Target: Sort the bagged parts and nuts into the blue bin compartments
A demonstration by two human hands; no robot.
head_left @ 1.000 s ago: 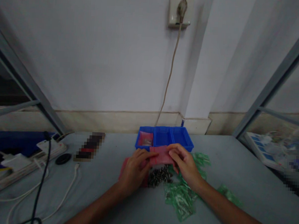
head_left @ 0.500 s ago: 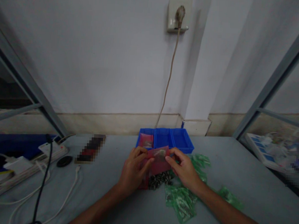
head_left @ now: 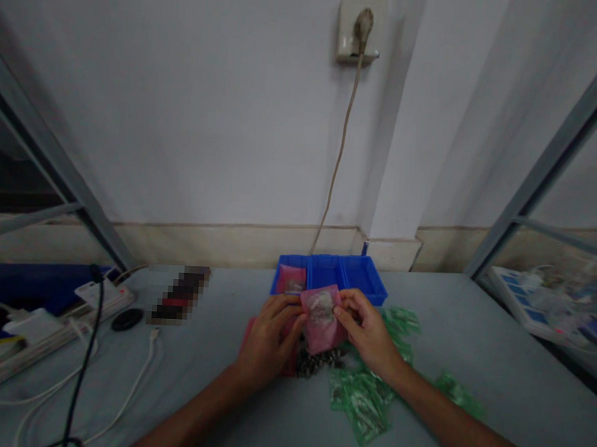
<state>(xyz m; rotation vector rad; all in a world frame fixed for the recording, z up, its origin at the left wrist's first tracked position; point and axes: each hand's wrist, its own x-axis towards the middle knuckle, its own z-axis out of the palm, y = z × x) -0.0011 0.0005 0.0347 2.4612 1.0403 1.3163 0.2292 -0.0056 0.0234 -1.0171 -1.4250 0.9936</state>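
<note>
A small pink plastic bag (head_left: 322, 328) is stretched between my two hands, with pale or metallic contents bunched near its upper part. My left hand (head_left: 270, 332) pinches its left edge, and my right hand (head_left: 366, 327) pinches the right edge. Directly below the bag lies a pile of small dark metal parts (head_left: 311, 364) on the table. More pink bags (head_left: 249, 329) lie partly hidden under my left hand. Behind my hands stands a blue three-compartment tray (head_left: 382, 300); another filled pink bag (head_left: 291, 278) rests in its left compartment.
Green plastic bags of parts (head_left: 366, 407) lie near my right forearm, and another green bag (head_left: 457, 392) lies farther right. To the left are a blurred-out flat object (head_left: 179, 296), a black disc (head_left: 127, 319), cables and a power strip (head_left: 109, 300). Metal frame posts (head_left: 547, 156) rise at both sides.
The pink bag has been tilted more upright between my hands, and its contents show more plainly. Its left edge has shifted slightly right; both hands keep their pinch.
</note>
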